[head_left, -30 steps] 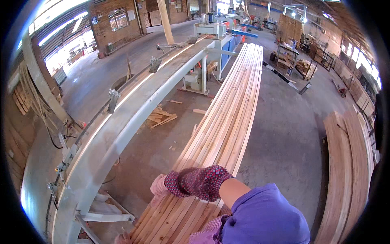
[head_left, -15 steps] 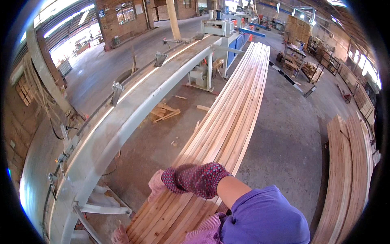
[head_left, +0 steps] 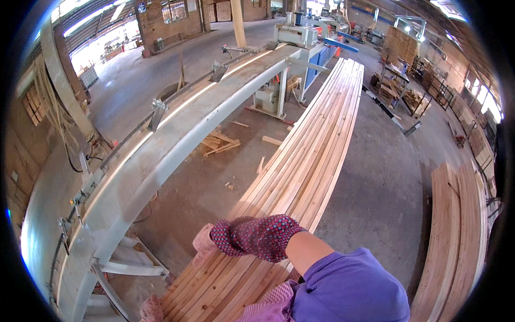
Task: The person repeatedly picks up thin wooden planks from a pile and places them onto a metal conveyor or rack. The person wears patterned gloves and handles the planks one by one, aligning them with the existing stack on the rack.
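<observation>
Long, pale wooden strips (head_left: 308, 172) lie side by side in a stack that runs from below me far ahead. My right hand (head_left: 204, 245), in a pink glove, reaches across the stack to its left edge. Its fingers curl down over the outermost strip. A dark checked sleeve cover (head_left: 257, 236) wraps that forearm, below a purple short sleeve. Low on the left, my left hand (head_left: 152, 309) is beside the near left corner of the stack, also in a pink glove. The picture's lower edge cuts it off, and its fingers are unclear.
A long grey machine bed (head_left: 188, 123) curves along the left, with a thin strip along its fence and small clamps. Wood offcuts (head_left: 220, 143) lie on the floor beneath. Another stack of boards (head_left: 448, 231) stands at right. Further off is a machine head (head_left: 296, 35).
The view has shifted slightly, so the machine and the far end of the stack appear further right. Both gloved hands stay at the stack's left edge, a little further left in view.
</observation>
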`<state>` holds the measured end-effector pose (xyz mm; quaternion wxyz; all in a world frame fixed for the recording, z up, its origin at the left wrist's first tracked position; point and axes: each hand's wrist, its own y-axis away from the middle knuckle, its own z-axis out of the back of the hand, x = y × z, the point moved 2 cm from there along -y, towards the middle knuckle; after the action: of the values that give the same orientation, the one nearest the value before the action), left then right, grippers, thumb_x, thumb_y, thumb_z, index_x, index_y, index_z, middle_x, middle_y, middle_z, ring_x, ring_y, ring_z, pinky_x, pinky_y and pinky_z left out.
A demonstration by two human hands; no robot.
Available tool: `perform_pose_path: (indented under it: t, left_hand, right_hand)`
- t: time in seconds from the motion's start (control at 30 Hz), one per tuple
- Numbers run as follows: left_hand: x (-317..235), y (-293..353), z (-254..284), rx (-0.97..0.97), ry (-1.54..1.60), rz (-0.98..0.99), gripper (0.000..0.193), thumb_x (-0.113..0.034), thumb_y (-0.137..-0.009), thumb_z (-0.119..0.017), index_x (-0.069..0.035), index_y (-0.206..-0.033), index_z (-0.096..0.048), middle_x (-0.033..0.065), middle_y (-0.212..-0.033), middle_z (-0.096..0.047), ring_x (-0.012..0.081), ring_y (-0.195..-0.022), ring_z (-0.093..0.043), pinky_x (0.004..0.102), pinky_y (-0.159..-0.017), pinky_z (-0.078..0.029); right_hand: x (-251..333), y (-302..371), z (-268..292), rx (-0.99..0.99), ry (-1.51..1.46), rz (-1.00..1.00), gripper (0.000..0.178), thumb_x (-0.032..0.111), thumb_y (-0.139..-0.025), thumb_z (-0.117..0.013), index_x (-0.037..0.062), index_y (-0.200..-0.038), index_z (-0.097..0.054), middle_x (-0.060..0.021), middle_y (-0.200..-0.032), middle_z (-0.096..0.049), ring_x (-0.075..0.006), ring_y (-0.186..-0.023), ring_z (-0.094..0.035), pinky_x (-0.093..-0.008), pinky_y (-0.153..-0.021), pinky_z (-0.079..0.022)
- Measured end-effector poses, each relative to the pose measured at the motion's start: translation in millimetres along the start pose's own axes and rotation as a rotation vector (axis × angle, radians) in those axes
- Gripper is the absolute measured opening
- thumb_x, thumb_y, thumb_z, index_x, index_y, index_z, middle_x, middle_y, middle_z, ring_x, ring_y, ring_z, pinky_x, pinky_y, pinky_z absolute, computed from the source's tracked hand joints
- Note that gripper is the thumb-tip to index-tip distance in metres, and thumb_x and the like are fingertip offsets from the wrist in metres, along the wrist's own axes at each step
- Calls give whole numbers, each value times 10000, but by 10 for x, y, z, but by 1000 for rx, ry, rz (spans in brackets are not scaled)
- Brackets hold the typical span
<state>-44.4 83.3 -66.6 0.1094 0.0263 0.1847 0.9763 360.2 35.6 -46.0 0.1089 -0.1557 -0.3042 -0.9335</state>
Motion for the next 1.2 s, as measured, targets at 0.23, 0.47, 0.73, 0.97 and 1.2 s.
perform_pose_path:
  t: [0.23, 0.47, 0.73, 0.97, 1.2]
  left_hand:
    - [39, -41, -20, 12, 7, 100, 554, -522, -1026, -463, -39, -1134, -710, 239, -1185, -691, 419, -1169, -599, 573, -1001, -446]
    - [-373, 41, 396, 1, 66, 60, 669, -566, -1067, -372, -5, -1015, -733, 303, -1029, -684, 482, -1038, -625, 565, -920, -468]
    - [-191, 122, 178, -233, 54, 27, 748, -632, -1060, -335, -4, -1007, -737, 288, -1015, -696, 491, -1027, -627, 564, -932, -461]
    - [607, -271, -349, -241, -30, -91, 824, -664, -1058, -264, 7, -1075, -742, 286, -1058, -706, 473, -1065, -634, 534, -980, -451]
    - [15, -77, -66, -211, 41, 65, 786, -630, -1048, -331, -3, -894, -778, 256, -1009, -731, 468, -975, -672, 553, -911, -485]
  right_hand:
    - [-20, 14, 6, 48, 25, 38, 968, 850, -899, -451, -51, -1082, -753, -242, -1016, -753, -419, -1031, -720, -564, -890, -526]
    - [-55, 158, 226, 39, -59, 76, 909, 819, -916, -456, -21, -1096, -755, -245, -1083, -746, -413, -1038, -710, -494, -924, -529]
    - [81, 82, 91, 45, -98, 41, 922, 834, -886, -477, -12, -1117, -760, -247, -1114, -741, -435, -1078, -694, -519, -959, -505]
    - [115, -114, 44, 17, -58, 62, 952, 824, -902, -480, -61, -1145, -732, -255, -1146, -734, -445, -1125, -681, -576, -983, -477]
    - [-4, 134, 100, 3, -60, 45, 927, 824, -890, -499, -45, -1098, -749, -263, -1131, -734, -432, -1078, -696, -512, -936, -521]
